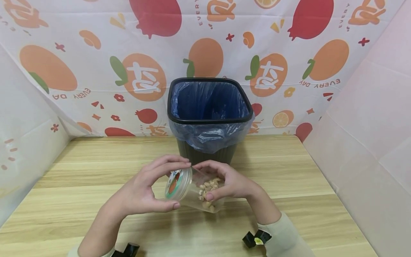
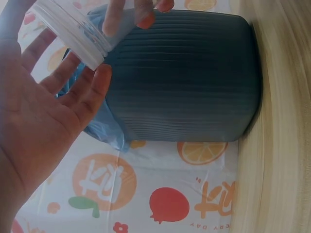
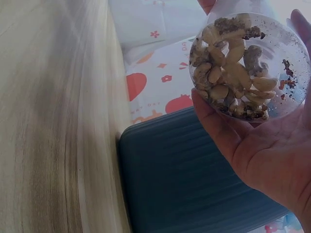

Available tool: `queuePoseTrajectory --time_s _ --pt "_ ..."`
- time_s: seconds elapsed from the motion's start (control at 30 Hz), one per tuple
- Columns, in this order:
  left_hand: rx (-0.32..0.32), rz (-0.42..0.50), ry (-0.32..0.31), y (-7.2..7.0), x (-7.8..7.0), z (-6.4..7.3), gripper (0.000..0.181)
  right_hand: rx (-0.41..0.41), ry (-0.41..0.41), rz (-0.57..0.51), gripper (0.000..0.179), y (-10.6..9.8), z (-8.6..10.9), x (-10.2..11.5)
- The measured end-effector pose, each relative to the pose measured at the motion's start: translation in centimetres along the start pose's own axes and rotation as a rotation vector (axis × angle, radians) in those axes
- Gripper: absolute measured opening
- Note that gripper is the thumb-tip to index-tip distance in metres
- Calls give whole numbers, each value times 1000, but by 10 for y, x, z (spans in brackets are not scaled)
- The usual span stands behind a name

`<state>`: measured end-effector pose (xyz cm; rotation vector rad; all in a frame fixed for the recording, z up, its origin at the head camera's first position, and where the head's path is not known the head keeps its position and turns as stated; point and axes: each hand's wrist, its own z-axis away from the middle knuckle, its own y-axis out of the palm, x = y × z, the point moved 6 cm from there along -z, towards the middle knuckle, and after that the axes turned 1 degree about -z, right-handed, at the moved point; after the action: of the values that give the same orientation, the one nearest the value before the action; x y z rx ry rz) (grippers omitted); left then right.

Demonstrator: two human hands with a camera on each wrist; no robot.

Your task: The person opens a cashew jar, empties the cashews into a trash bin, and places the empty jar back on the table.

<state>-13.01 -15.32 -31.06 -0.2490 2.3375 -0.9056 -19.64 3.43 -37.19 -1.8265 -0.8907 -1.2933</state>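
A clear plastic jar (image 1: 196, 201) lies tilted between the two hands, its lidded end to the left. My right hand (image 1: 229, 184) grips the jar's body, thumb on the near side and fingers round the far side. Inside are pale nuts (image 3: 235, 73) and dark crumbs, seen through the base in the right wrist view. My left hand (image 1: 146, 191) spans the jar lid (image 1: 179, 184), fingertips at its upper edge and thumb along its lower edge. The lid is translucent with a green and orange label, and in the left wrist view its rim (image 2: 80, 46) sits against the jar.
Just behind the hands stands a dark ribbed trash bin (image 1: 210, 155), lined with a blue plastic bag (image 1: 208, 137) folded over its rim. It rests on a wood-grain table (image 1: 295, 171). A fruit-print cloth (image 1: 207, 57) hangs along the back, with pale cloth at both sides.
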Motion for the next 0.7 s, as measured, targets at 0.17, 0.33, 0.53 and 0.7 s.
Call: queuePoseTrajectory --time_s 0.17,0.33,0.53,0.7 --pt "-7 8 19 0 -1 -1 81 22 -4 -40 81 1 0 0" --pt "-12 -4 -12 -1 0 0 81 -9 -8 24 82 0 0 2" --pt "-16 -35 -57 -3 3 2 81 -48 1 92 80 -1 0 3" --pt "-20 -42 -71 -3 4 2 81 -55 1 96 78 -1 0 3"
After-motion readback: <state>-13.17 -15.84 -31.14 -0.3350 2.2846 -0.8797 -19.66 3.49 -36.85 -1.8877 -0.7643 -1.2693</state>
